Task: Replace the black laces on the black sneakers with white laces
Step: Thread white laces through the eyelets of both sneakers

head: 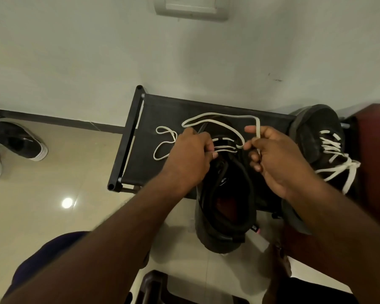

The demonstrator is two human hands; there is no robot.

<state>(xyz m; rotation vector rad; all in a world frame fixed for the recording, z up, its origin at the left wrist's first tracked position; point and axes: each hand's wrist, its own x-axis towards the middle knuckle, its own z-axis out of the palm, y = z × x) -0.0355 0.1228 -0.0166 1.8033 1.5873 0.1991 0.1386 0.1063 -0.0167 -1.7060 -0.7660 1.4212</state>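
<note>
The pale wall (97,51) fills the upper half of the frame, and beige tiled floor (53,216) spreads over the lower left. A black fabric-topped rack (158,110) stands against the wall at centre. A dark red object (373,150) sits at the right edge; what it is cannot be told.

A black sneaker (226,216) lies at centre frame, its toe on the rack and its heel hanging past the near edge toward the bottom of the frame. A second sneaker (314,132) rests just right of it, laced in white with a tied bow (347,170). A black shoe with a white sole (18,141) stands on the floor at far left, with part of another at the frame edge beside it.

The left hand (189,156) is over the left side of the centre sneaker, fingers curled and pinching the lace (219,116) by the eyelets. The right hand (276,159) is at the sneaker's right side, thumb and forefinger pinching the same white lace.

The lace crosses the sneaker in three short bars between the hands. From the right hand it rises, then arcs across the rack above the toe to the left hand. A loose end lies in loops on the rack left of that hand.

A white switch plate (191,7) sits at top centre.
</note>
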